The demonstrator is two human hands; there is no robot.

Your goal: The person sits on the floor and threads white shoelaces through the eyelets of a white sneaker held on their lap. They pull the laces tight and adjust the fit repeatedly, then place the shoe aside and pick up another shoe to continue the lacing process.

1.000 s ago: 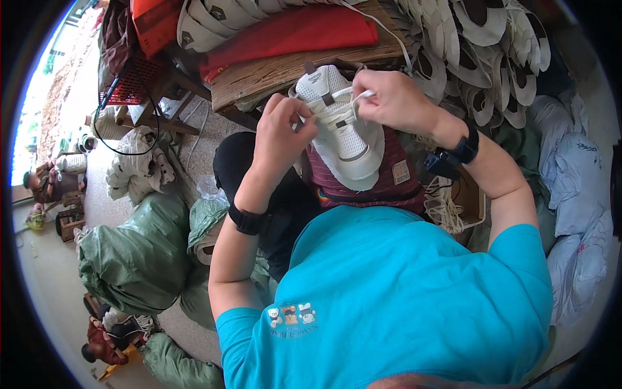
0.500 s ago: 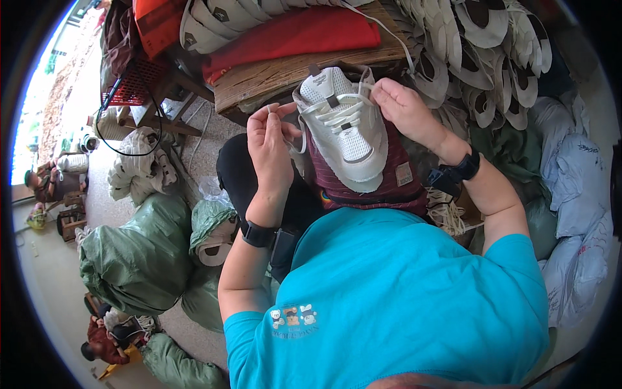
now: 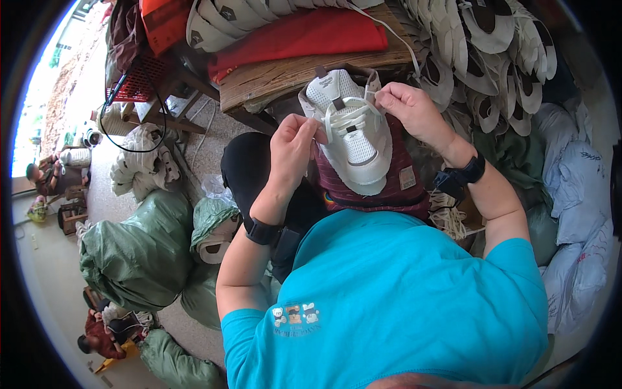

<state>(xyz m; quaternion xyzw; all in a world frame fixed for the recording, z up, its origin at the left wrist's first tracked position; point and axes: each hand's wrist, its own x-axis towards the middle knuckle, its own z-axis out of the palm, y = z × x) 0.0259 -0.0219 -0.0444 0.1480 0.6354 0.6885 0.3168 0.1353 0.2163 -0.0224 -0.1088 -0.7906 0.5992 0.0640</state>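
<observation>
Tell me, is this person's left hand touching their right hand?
Apart. The head view shows it plainly: the left hand and the right hand are on opposite sides of the white shoe upper, which shows between them.

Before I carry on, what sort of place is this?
Probably a small shoe workshop: there's a laced white shoe upper near the picture's centre, many similar uppers piled at upper right, and bulging green sacks at lower left.
</observation>
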